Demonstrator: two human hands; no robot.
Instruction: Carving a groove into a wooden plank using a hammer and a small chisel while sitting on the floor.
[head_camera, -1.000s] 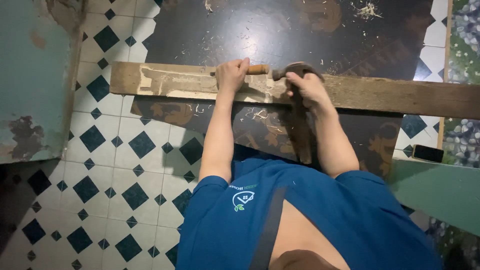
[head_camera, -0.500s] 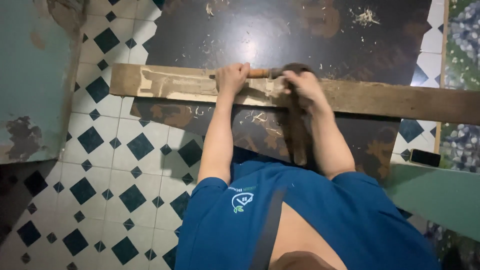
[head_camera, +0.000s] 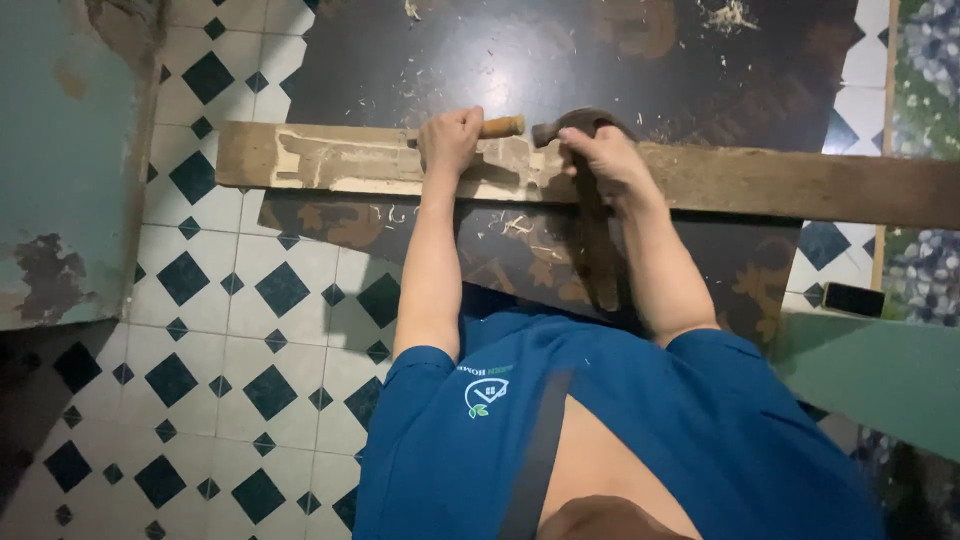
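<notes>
Gripping chisel (head_camera: 498, 127) in left hand (head_camera: 450, 140), handle end pointing right along plank (head_camera: 760, 180) toward hammer (head_camera: 575, 125), clamped in right hand (head_camera: 600, 160) just beside.

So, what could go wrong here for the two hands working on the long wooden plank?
1. The left hand grips the wooden-handled chisel just beside the dark hammer head held by the right hand; a missed blow might hit the knuckles.
2. The long wooden plank lies loose across the dark board, with no clamp visible; it might shift when struck.
3. Wood chips might fly up.
</notes>
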